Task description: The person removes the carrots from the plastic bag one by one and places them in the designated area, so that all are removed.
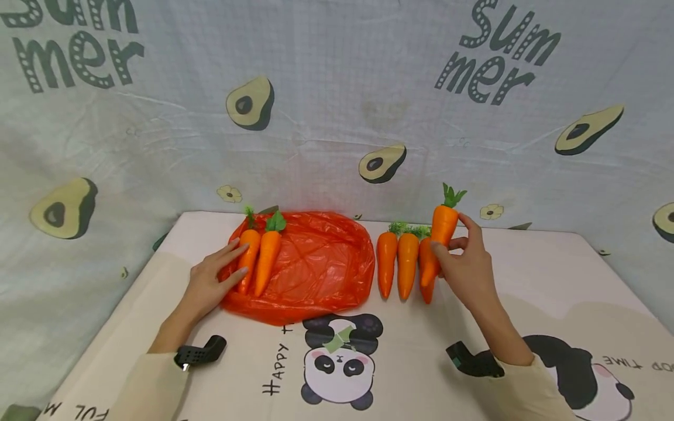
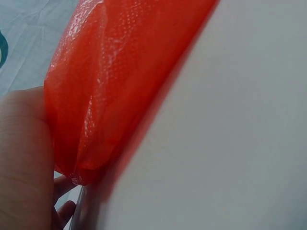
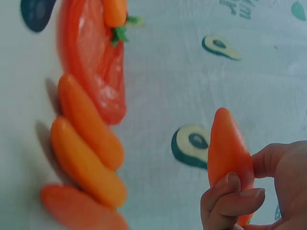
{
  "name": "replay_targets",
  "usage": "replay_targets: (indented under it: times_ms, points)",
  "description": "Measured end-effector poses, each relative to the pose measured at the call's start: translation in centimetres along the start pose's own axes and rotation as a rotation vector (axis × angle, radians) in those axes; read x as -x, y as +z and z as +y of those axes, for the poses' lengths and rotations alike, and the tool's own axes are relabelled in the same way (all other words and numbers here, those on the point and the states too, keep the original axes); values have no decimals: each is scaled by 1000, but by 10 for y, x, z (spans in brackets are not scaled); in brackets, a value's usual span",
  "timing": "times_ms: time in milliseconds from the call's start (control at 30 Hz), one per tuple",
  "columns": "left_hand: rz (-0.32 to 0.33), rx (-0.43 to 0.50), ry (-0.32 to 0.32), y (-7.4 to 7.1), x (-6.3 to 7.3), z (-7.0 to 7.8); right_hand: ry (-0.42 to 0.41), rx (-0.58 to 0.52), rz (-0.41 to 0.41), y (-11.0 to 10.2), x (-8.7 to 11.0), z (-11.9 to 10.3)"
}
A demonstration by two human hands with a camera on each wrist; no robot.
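Observation:
A red plastic bag lies spread on the table with its rim raised and two carrots side by side at its left. My left hand rests at the bag's left edge, its extended fingers reaching over the rim to the leftmost carrot. In the left wrist view the bag's side hides part of that hand. My right hand pinches another carrot between thumb and fingers, leafy end up, above the table. Its pointed tip shows in the right wrist view.
Right of the bag, three carrots lie in a row: one nearest the bag, a middle one and one partly behind the held carrot. A cloth backdrop with avocado prints rises behind the table.

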State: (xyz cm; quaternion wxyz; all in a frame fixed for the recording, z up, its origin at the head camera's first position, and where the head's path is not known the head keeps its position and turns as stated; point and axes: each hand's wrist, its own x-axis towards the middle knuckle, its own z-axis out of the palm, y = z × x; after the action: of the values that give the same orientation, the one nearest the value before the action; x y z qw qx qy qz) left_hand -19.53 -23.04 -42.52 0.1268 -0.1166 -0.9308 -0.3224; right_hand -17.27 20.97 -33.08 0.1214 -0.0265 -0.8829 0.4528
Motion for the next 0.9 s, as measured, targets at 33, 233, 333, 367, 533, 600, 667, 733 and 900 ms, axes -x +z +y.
replay_targets:
  times_ms: [33,233,333,367,533,600,667,733,900]
  points:
    - [6,1,4,0,0,-1,1,8,4,-4,-1,3]
    - [27,4,18,1,1,-3,11,20,7,-18,-5,17]
    - [28,7,18,0,2,-2,21,24,-1,-21,-8,22]
    - [27,8,16,0,2,-2,23,29,-3,-22,-9,23]
    - [11,3,-5,0,2,2,26,43,-15,-25,-13,29]
    - [9,1,-12,0,2,1,27,45,-16,-25,-13,31]
    - [5,1,-15,0,2,1,28,47,-16,-25,-13,33]
    - [5,-3,-11,0,2,0,29,50,-13,-25,-13,34]
    - [4,2,-2,0,0,-1,45,68,-12,-23,-15,38]
